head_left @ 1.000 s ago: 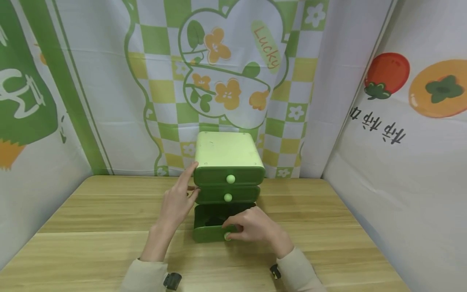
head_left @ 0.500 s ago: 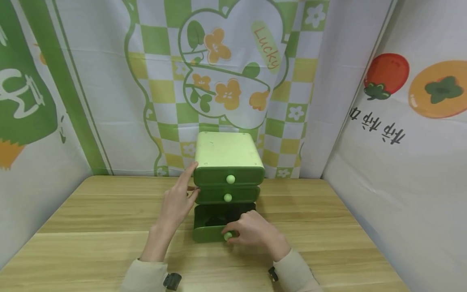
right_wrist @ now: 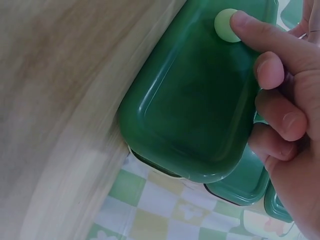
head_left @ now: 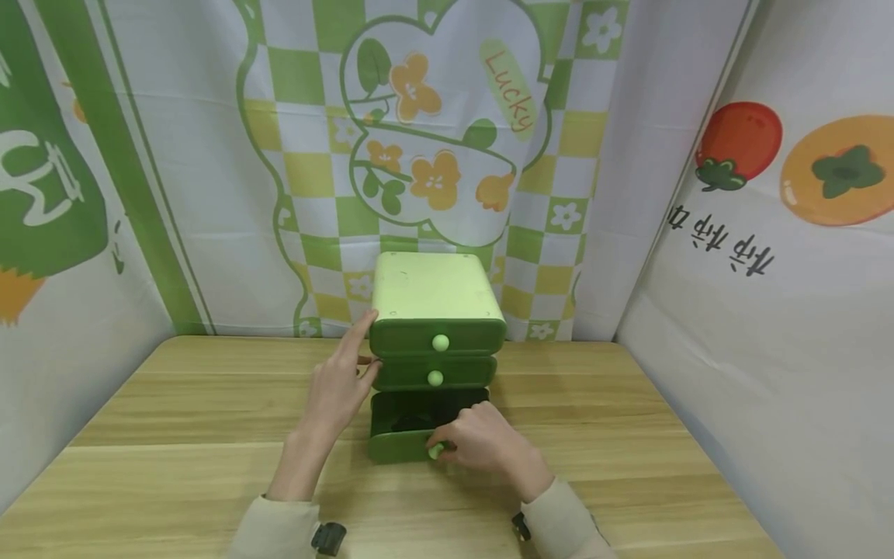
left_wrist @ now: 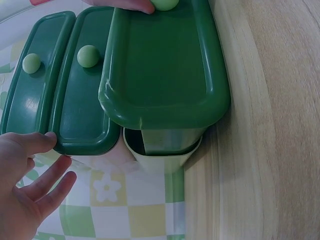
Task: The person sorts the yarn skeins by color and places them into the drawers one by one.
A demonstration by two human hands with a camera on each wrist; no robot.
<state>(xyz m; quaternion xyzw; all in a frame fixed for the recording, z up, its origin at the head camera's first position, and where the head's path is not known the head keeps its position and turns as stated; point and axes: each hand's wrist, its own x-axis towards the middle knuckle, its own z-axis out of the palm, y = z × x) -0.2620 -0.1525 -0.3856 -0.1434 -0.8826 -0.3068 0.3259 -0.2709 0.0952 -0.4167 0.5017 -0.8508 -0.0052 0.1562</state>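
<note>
A small drawer cabinet with a pale green top and dark green drawers stands on the table in the head view. Its bottom drawer is pulled out; a dark interior shows. My right hand pinches the round light green knob of that drawer, its other fingers curled in the right wrist view. At the cabinet's left side, my left hand rests with extended fingers. Its thumb touches the edge of the middle drawer, whose knob is untouched. The top drawer is closed.
The wooden table surrounds the cabinet. Behind it hangs a checked green and yellow cloth. A printed white wall flanks the right side. Dark wrist straps show near both sleeves.
My right hand has lowered slightly, with its fingertips shifting round the bottom drawer's knob. The drawer and my left hand show no clear movement.
</note>
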